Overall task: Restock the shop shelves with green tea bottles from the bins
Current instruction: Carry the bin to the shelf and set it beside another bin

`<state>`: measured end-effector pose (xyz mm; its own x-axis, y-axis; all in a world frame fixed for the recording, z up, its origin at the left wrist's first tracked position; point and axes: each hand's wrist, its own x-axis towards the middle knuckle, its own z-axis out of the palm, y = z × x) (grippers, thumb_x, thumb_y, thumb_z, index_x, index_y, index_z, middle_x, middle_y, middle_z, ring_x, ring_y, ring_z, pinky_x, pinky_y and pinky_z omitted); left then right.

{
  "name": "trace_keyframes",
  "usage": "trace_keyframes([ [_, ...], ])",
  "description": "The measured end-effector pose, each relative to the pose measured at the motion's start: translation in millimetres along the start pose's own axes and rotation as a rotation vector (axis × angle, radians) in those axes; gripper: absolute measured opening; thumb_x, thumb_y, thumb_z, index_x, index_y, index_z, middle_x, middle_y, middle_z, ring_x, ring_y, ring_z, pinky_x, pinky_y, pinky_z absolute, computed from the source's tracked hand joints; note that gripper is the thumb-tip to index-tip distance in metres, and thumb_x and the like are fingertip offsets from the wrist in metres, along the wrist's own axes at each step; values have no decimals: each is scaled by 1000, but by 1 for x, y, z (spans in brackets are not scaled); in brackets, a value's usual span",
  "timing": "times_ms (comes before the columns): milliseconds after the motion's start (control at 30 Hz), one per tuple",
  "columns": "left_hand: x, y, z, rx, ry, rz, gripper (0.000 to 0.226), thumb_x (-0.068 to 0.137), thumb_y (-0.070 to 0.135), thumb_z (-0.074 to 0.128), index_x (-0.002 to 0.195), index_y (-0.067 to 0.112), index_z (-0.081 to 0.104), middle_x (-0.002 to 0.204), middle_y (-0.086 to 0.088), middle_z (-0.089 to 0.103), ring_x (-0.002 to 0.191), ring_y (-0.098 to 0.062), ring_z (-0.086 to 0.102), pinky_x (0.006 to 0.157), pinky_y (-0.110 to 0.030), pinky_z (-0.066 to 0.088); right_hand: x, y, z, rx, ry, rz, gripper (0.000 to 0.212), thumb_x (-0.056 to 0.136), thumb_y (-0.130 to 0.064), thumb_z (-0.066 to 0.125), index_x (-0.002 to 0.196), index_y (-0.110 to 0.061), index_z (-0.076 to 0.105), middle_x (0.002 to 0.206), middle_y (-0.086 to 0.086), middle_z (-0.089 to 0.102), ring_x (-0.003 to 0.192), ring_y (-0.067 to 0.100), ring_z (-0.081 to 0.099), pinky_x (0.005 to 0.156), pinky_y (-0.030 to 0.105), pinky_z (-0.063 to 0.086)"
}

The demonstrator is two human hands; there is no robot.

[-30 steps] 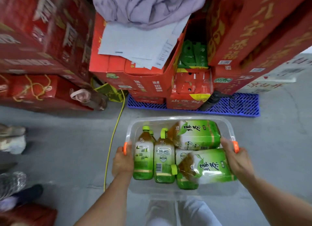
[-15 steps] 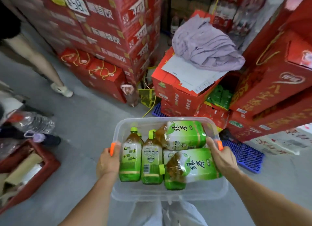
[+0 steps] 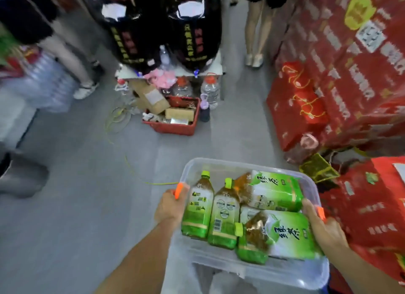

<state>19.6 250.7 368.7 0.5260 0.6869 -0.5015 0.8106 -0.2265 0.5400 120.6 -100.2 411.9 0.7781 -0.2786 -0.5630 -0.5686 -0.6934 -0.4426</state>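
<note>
Over floor: hands grip bin holding bottles.

Bare forearms, pale trousers

Bottles in bin between hands

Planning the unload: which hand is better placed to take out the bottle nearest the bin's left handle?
Probably left. The left hand grips the bin rim right beside that bottle; the right hand holds the opposite side.
</note>
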Motion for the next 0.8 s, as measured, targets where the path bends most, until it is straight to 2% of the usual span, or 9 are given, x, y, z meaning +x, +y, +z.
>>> trace_keyframes([
  [67, 1, -35, -29, -78, 49, -71, 52, 91, 69, 47, 76, 20, 54, 83, -10, 62, 94, -36, 65, 74, -36, 44, -9, -35, 26, -78, -55, -75, 124, 41, -103, 27, 99, -2, 73, 102, 32, 67, 100, 41, 62, 88, 41, 46],
  [133, 2, -69, -58, -170, 92, -138, 55, 87, 70, 48, 73, 17, 57, 84, -15, 66, 89, -37, 65, 79, -42, 52, -25, -69, 57, -161, -111, -188, 113, 53, -104, 31, 86, -4, 72, 98, 32, 67, 100, 42, 62, 90, 44, 47],
  [233, 4, -120, -107, -258, 146, -252, 63, 87, 72, 45, 75, 12, 60, 76, -10, 63, 89, -40, 66, 80, -41, 54, -56, -121, 110, -264, -180, -341, 81, 69, -87, 30, 65, -12, 62, 68, 19, 62, 84, 37, 59, 82, 44, 44],
  [300, 8, -156, -141, -337, 189, -302, 68, 78, 77, 41, 76, 11, 58, 73, -13, 60, 92, -42, 64, 74, -37, 48, -78, -151, 150, -307, -222, -406, 76, 72, -85, 29, 62, -15, 58, 58, 10, 55, 74, 32, 55, 75, 41, 40],
  [367, 16, -193, -176, -354, 233, -344, 71, 81, 77, 44, 88, 9, 63, 86, -17, 66, 93, -40, 64, 79, -39, 51, -102, -179, 194, -347, -276, -452, 71, 73, -85, 31, 64, -19, 57, 61, 9, 52, 75, 30, 52, 78, 40, 39],
  [467, 31, -246, -230, -332, 331, -425, 60, 90, 71, 47, 92, 13, 63, 91, -12, 68, 91, -34, 64, 86, -44, 53, -139, -221, 258, -348, -336, -483, 85, 65, -87, 36, 63, -7, 65, 59, 12, 56, 66, 27, 55, 67, 39, 39],
  [533, 37, -277, -263, -333, 389, -473, 60, 92, 69, 47, 92, 12, 62, 89, -11, 67, 91, -34, 64, 86, -44, 52, -162, -250, 300, -392, -386, -509, 96, 60, -89, 35, 66, 0, 68, 63, 18, 60, 66, 26, 57, 64, 39, 38],
  [667, 35, -331, -319, -390, 506, -551, 55, 93, 66, 48, 80, 14, 56, 77, -8, 59, 89, -37, 63, 79, -42, 47, -214, -306, 372, -479, -479, -609, 99, 60, -91, 37, 79, 0, 68, 83, 26, 63, 76, 33, 58, 75, 41, 43],
  [800, 33, -376, -362, -466, 584, -595, 59, 93, 67, 49, 78, 10, 57, 73, -15, 57, 84, -40, 62, 77, -43, 47, -261, -355, 436, -539, -551, -720, 106, 68, -93, 41, 112, -1, 67, 103, 26, 61, 88, 33, 55, 78, 38, 38],
])
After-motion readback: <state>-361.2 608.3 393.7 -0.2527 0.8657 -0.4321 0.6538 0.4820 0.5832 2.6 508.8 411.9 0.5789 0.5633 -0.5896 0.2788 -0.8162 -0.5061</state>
